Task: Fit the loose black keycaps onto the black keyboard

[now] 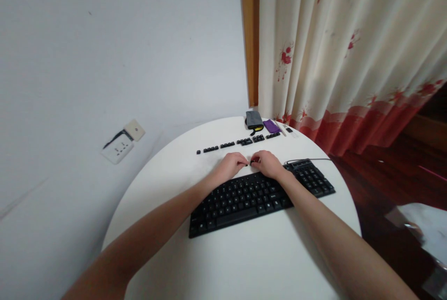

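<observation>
A black keyboard (240, 200) lies at a slant on the white round table, with both my forearms crossing over it. Just beyond its back edge, my left hand (231, 166) is closed in a pinch, a tiny black keycap (246, 165) at its fingertips. Close beside it, my right hand (268, 164) curls its fingers round a small black piece (252, 162), mostly hidden, whose kind I cannot make out. Farther back, loose black keycaps (211, 149) are lined up in groups, with a single keycap (198, 152) at the left end.
A grey pouch (254, 119), a purple cloth (271, 126) and a small black item (289, 130) sit at the table's back right. The keyboard's cable (310, 159) runs rightward. A wall with a socket (118, 149) borders the left; a curtain (314, 58) hangs behind.
</observation>
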Motion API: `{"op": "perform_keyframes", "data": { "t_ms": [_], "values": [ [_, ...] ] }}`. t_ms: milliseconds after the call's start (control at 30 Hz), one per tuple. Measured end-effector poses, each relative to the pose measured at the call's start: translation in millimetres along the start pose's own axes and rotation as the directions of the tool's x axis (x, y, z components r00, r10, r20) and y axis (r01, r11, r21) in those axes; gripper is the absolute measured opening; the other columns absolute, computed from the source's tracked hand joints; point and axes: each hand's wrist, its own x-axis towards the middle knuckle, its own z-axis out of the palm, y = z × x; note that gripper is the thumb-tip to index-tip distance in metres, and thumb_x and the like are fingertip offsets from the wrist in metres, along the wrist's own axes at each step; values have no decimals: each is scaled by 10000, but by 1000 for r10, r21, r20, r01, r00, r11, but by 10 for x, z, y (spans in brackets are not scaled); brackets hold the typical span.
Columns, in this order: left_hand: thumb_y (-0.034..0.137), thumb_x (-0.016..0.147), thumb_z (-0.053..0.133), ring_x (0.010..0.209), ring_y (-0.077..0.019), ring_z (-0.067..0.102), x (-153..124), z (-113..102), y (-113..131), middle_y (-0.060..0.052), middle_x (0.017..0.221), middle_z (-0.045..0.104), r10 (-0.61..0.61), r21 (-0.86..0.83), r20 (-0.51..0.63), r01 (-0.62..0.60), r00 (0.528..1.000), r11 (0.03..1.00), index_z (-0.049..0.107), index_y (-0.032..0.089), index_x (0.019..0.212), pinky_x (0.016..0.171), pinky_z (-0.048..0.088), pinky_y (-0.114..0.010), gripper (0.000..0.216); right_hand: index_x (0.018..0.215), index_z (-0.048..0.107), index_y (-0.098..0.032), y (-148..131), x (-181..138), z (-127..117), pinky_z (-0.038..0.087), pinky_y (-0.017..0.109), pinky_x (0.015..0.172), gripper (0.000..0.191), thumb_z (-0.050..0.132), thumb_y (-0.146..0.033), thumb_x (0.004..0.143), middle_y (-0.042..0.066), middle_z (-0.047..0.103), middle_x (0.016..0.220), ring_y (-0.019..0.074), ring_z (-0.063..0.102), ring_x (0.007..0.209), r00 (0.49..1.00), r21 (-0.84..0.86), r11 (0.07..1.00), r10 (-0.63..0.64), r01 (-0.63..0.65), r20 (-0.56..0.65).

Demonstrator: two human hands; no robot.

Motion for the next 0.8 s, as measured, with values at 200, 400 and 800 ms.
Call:
{"op": "perform_keyframes", "data": {
  "t_ms": [200,400,800],
  "values": [
    [154,787,691,820,-170,689,-185,-70,350,-43,905,758,-218,-120,3,216,976,969,759,180,965,799,532,-277,192,927,751,-224,-15,-10,-14,450,243,730,156,643,-265,822,42,740,902,174,652,823,1000,1,1000,12,-12,-1],
    [181,773,725,845,-181,685,-444,-51,677,-23,916,761,-197,-134,59,203,979,970,774,211,892,820,535,-297,131,929,746,-216,-36,-22,-34,445,248,737,162,637,-261,817,43,740,916,177,653,836,1000,5,1000,21,-21,-4],
    [149,830,694,903,-179,628,-544,46,627,-10,947,747,25,11,-49,-24,998,1000,768,229,874,894,509,-345,117,940,746,-212,6,13,6,453,245,730,173,638,-292,832,46,733,894,169,647,806,999,-7,999,39,-39,-1]
  ]
}}
